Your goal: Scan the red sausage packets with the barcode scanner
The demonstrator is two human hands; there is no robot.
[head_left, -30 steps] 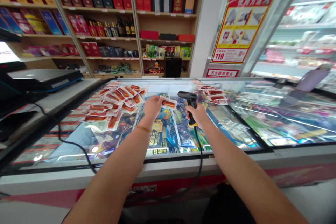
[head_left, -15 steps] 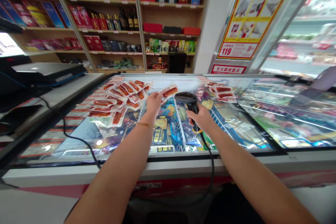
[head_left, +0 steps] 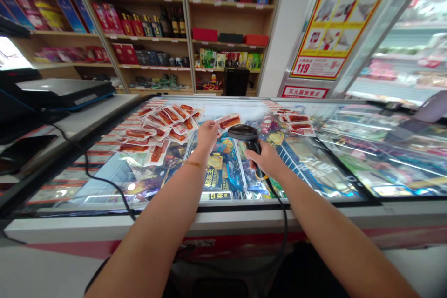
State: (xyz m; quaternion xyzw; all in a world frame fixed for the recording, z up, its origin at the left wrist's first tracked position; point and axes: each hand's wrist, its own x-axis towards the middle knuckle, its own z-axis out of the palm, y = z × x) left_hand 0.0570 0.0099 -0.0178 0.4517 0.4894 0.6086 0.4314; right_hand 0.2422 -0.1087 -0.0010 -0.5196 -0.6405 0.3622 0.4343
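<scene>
My left hand pinches the near end of a vacuum-packed sausage above the freezer's glass lid. In my right hand is a black barcode scanner, gripped by its handle, its head close beside the packet. To the left, a loose pile of similar sausage packets lies on the glass. A smaller group of sausage packets rests on the right. The scanner's cable hangs down over the freezer's front edge.
Under the glass lid are baskets and bagged frozen goods. A scale stands on the left counter, with a black cable crossing the glass. Shelves of boxes and a red poster are behind.
My right hand has brought the scanner slightly left, nearer the sausage packet in my left hand. The packet has shifted slightly right; the piles look the same.
</scene>
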